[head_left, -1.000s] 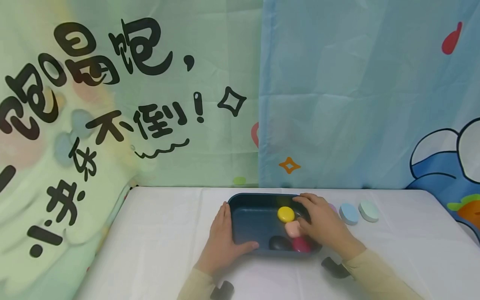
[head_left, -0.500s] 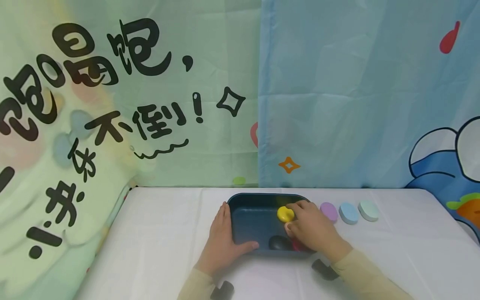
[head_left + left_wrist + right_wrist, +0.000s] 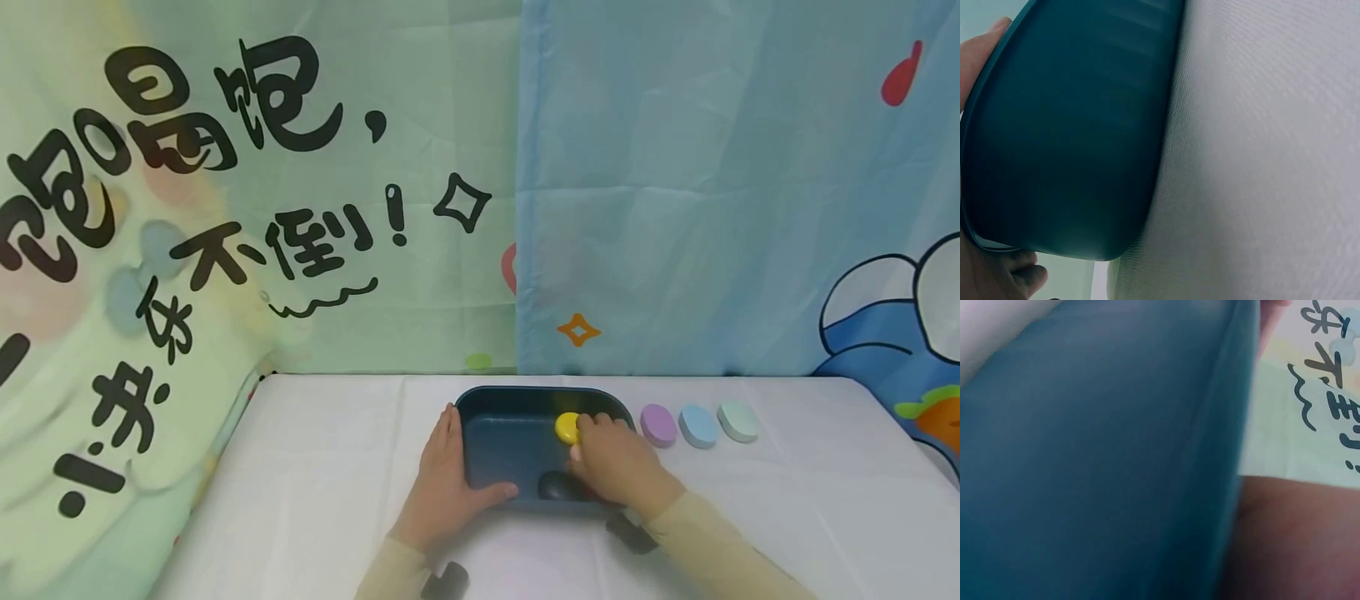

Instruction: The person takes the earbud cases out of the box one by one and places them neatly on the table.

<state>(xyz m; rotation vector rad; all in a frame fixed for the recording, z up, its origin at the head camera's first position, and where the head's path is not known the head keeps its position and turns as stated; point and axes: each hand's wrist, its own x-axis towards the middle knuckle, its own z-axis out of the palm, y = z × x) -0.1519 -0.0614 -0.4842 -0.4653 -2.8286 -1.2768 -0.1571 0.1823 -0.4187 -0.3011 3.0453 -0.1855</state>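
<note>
Dark blue tray (image 3: 517,454) sits lower centre of the frame on white cloth (image 3: 300,492). Left hand (image 3: 452,487) spans its lower left corner, thumb and straight fingers spread apart. Right hand (image 3: 621,462) inside, right half, fingertips at yellow piece (image 3: 565,428); cannot tell whether clamped on anything. Purple (image 3: 658,426), blue (image 3: 698,427) and pale green pieces (image 3: 738,422) lie right of tray.

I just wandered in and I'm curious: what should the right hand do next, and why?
Perhaps the right hand should pinch the yellow disc and lift it from the tray. That hand is right at the disc, the left hand rests against the tray's side, and the purple piece, blue piece and green piece sit in a row outside, which suggests more may join.
</note>
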